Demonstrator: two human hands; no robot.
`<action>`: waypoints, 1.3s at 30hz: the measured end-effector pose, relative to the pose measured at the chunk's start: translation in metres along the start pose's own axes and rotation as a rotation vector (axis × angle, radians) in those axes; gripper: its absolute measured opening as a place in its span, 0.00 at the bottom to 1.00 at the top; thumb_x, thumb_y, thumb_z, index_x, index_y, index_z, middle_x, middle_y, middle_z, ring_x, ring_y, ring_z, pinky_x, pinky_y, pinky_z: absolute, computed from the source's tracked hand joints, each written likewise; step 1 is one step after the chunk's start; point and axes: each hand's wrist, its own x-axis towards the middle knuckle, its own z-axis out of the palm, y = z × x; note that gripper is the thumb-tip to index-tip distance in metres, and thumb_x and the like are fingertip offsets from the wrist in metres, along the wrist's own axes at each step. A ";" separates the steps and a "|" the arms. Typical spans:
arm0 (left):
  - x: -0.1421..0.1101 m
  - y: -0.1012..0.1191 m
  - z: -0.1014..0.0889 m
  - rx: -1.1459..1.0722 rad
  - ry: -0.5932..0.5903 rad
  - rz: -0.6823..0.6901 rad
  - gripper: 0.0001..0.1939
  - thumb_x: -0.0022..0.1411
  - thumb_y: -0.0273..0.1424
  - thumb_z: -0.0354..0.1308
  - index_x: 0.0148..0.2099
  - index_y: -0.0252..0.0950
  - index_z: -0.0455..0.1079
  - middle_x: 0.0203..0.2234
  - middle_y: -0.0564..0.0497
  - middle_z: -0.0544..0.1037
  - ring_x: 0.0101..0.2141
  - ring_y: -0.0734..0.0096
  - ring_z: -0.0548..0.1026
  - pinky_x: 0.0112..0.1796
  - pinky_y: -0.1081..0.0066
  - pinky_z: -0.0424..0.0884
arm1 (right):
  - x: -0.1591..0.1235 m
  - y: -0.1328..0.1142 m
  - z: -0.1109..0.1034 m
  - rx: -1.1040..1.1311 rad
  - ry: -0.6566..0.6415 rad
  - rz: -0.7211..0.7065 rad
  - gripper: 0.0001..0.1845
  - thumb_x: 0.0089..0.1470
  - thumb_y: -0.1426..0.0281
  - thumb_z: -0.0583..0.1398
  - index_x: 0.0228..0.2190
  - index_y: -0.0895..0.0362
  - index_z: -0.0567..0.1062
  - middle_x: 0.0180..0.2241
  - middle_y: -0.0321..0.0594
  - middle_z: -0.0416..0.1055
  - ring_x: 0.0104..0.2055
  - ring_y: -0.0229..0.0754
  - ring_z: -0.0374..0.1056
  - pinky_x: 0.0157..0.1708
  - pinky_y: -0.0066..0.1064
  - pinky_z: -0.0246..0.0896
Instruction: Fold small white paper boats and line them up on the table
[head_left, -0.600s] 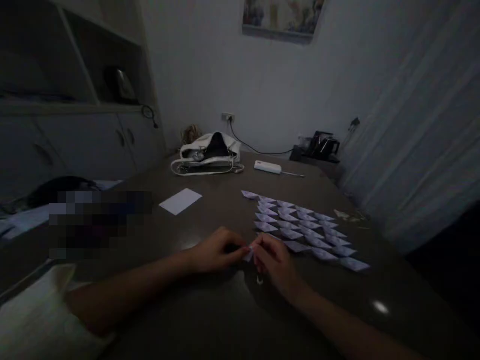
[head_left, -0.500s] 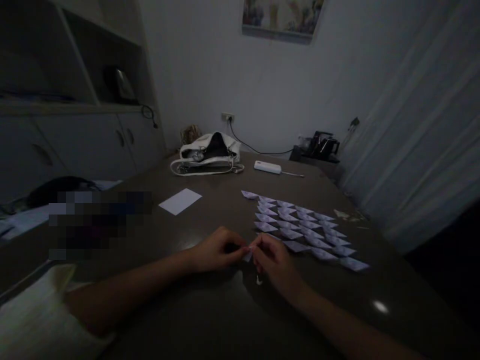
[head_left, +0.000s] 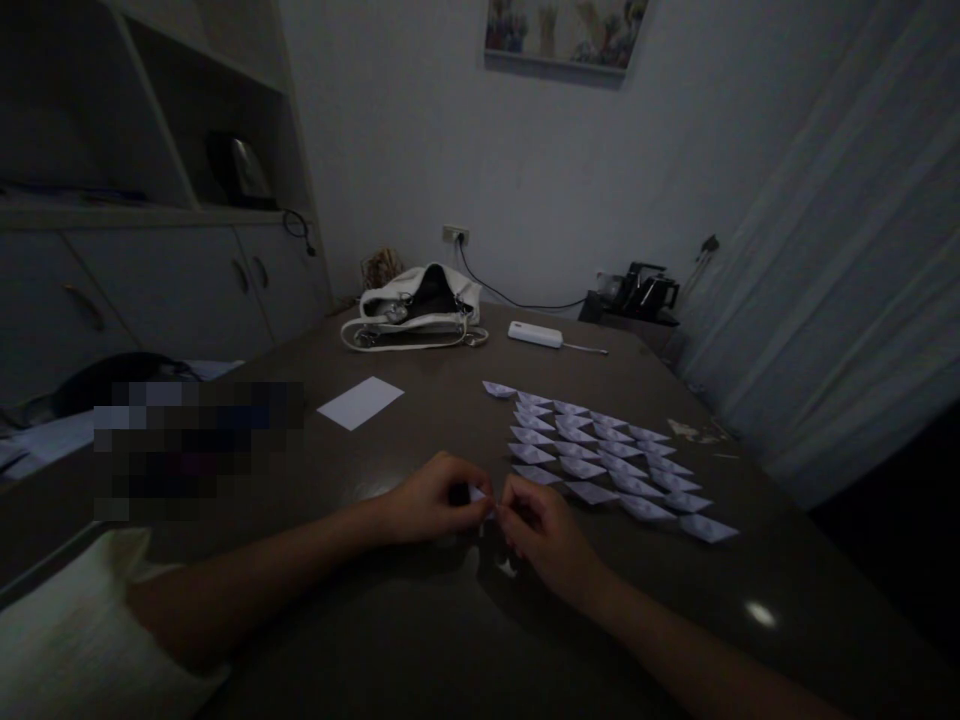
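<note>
My left hand [head_left: 435, 503] is closed, its thumb and fingertips pinching a small folded white paper [head_left: 478, 494]. Facing it, my right hand [head_left: 546, 532] is also closed, its fingertips meeting at the near edge of the same paper. Most of this paper is hidden behind the fingers. Just right of my hands, several folded paper boats [head_left: 578, 467] stand in slanting rows on the dark table [head_left: 420, 620]. A flat white sheet of paper [head_left: 361, 403] lies beyond my left hand.
A white handbag [head_left: 469, 293] sits at the back of the table, with a white power bank [head_left: 535, 334] and its short cable to its right. Paper scraps [head_left: 694, 432] lie near the right edge. Blurred-out items [head_left: 195, 440] are at the left.
My right hand has shifted slightly down, with its fingers curled closer in. The small paper has turned between my fingertips and now shows more inside my left hand.
</note>
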 end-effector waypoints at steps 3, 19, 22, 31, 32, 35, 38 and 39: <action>0.000 -0.001 0.001 -0.001 0.000 -0.003 0.11 0.60 0.32 0.54 0.32 0.31 0.72 0.22 0.53 0.74 0.25 0.75 0.70 0.28 0.77 0.63 | 0.000 -0.001 0.000 0.000 0.005 -0.019 0.09 0.52 0.72 0.54 0.22 0.56 0.62 0.18 0.29 0.57 0.19 0.33 0.55 0.20 0.24 0.47; 0.000 0.005 -0.002 -0.194 -0.056 -0.107 0.11 0.58 0.35 0.56 0.36 0.31 0.71 0.22 0.55 0.71 0.23 0.77 0.66 0.24 0.79 0.61 | -0.002 0.000 0.000 0.037 0.056 -0.027 0.08 0.51 0.72 0.55 0.22 0.56 0.62 0.18 0.29 0.56 0.19 0.32 0.54 0.19 0.23 0.46; -0.001 0.004 -0.002 -0.193 -0.039 -0.129 0.12 0.57 0.37 0.57 0.37 0.32 0.72 0.22 0.55 0.71 0.23 0.77 0.66 0.24 0.79 0.61 | -0.001 -0.001 -0.001 0.044 0.073 -0.030 0.09 0.52 0.71 0.55 0.21 0.56 0.62 0.18 0.29 0.56 0.18 0.32 0.54 0.18 0.23 0.46; -0.003 0.000 0.000 -0.275 -0.042 -0.212 0.14 0.56 0.38 0.58 0.38 0.31 0.70 0.24 0.53 0.73 0.25 0.74 0.69 0.25 0.77 0.63 | 0.000 0.005 0.000 0.119 0.037 0.028 0.11 0.54 0.69 0.54 0.22 0.56 0.60 0.17 0.28 0.56 0.18 0.32 0.53 0.18 0.24 0.46; -0.003 0.002 0.000 -0.262 -0.024 -0.192 0.13 0.56 0.38 0.59 0.38 0.32 0.70 0.25 0.53 0.73 0.26 0.74 0.69 0.26 0.77 0.64 | 0.000 0.004 0.000 0.093 0.024 0.021 0.12 0.55 0.68 0.54 0.22 0.56 0.60 0.17 0.28 0.56 0.18 0.32 0.53 0.19 0.24 0.46; -0.005 0.007 -0.002 -0.243 -0.009 -0.133 0.11 0.55 0.36 0.59 0.38 0.33 0.71 0.26 0.53 0.73 0.26 0.74 0.68 0.27 0.77 0.64 | 0.000 0.000 0.000 0.019 -0.011 -0.014 0.14 0.54 0.68 0.53 0.19 0.56 0.59 0.17 0.30 0.55 0.20 0.33 0.52 0.20 0.25 0.45; -0.004 0.010 -0.003 -0.227 -0.050 -0.130 0.11 0.55 0.36 0.58 0.37 0.33 0.71 0.23 0.54 0.72 0.24 0.75 0.67 0.26 0.77 0.63 | -0.001 -0.002 -0.001 0.009 -0.034 -0.022 0.14 0.54 0.68 0.52 0.19 0.56 0.58 0.18 0.30 0.54 0.21 0.34 0.52 0.21 0.25 0.45; -0.004 0.010 -0.003 -0.219 -0.061 -0.136 0.12 0.56 0.36 0.58 0.37 0.32 0.71 0.23 0.54 0.71 0.24 0.76 0.67 0.25 0.77 0.63 | -0.001 -0.002 -0.001 0.010 -0.039 -0.025 0.14 0.54 0.68 0.52 0.19 0.56 0.58 0.18 0.30 0.53 0.21 0.34 0.52 0.21 0.25 0.45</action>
